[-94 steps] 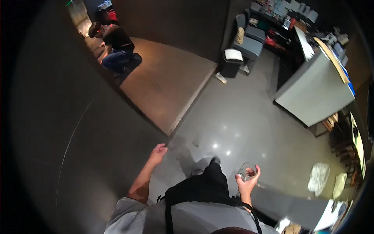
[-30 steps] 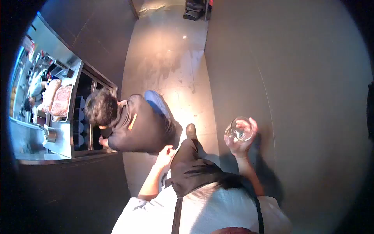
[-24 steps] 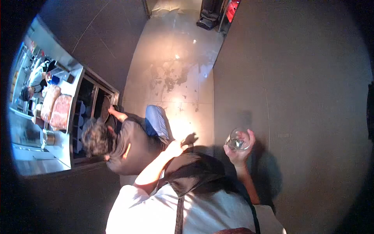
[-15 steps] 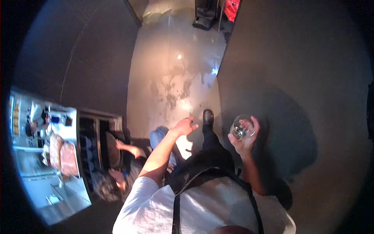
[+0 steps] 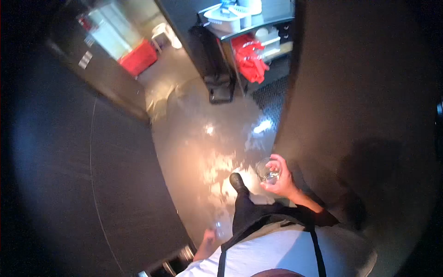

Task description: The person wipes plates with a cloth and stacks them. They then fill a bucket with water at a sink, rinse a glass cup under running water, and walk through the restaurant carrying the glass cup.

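My right hand (image 5: 280, 179) is wrapped round a clear drinking glass (image 5: 264, 169), seen from above in front of the right side of my body. Its open rim faces up, and a little clear liquid or a reflection shows at the bottom. My left hand (image 5: 209, 237) hangs low by my left side, apart from any object I can make out. It is blurred, so its fingers are not clear.
Dark walls (image 5: 124, 152) border a shiny, wet-looking floor (image 5: 184, 152). Ahead stand a tall black bin-like object (image 5: 217, 69), a red plastic bag (image 5: 249, 55) and a counter (image 5: 272, 25) bearing white containers. A red box (image 5: 138, 57) lies at the far left.
I have walked forward, and the counter and red box have come into view. The other person at the left is out of view. My left hand has swung down and back; the glass stays in my right.
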{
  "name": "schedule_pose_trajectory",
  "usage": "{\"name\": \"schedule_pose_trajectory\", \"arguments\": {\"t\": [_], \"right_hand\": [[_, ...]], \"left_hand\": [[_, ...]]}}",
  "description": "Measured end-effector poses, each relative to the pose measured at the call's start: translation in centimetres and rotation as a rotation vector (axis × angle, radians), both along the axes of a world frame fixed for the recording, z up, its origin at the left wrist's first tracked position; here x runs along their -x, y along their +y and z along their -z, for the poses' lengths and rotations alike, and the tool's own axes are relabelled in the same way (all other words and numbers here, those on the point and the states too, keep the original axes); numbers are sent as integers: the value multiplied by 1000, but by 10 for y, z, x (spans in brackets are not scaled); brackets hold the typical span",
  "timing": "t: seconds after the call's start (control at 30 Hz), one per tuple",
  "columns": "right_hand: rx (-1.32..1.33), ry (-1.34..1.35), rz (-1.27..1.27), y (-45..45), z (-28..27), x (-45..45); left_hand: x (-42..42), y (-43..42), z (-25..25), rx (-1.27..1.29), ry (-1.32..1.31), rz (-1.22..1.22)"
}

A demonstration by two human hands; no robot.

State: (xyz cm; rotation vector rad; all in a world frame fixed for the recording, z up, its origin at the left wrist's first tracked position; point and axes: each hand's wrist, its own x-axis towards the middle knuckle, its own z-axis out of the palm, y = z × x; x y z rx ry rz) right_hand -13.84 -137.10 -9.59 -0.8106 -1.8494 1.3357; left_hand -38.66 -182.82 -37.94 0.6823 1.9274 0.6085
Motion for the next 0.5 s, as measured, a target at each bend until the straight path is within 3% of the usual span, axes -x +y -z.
{"name": "schedule_pose_trajectory", "arguments": {"t": [0.1, 0.17, 0.23, 0.3, 0.33, 0.4, 0.43, 0.47, 0.5], "right_hand": [[-65, -110, 3, 52, 23, 79], [-149, -114, 29, 90, 29, 131], [-10, -114, 37, 110, 3, 193], [-53, -98, 40, 132, -27, 248], [-298, -167, 19, 150, -20, 252], [-423, -162, 77, 176, -27, 279], [-485, -169, 94, 189, -30, 291], [-477, -163, 93, 204, -33, 299], [-481, -153, 130, 220, -34, 303]], "left_hand": [[59, 58, 13, 318, -79, -156], [109, 99, 19, 335, -122, -260], [187, 141, 28, 241, -175, -385], [264, 201, 27, 15, -302, -573], [298, 234, 38, -138, -395, -662], [387, 330, 42, -237, -455, -632], [430, 375, 49, -213, -1022, -1139], [441, 412, 44, -411, -502, -767], [463, 454, 39, -381, -237, -517]]}}
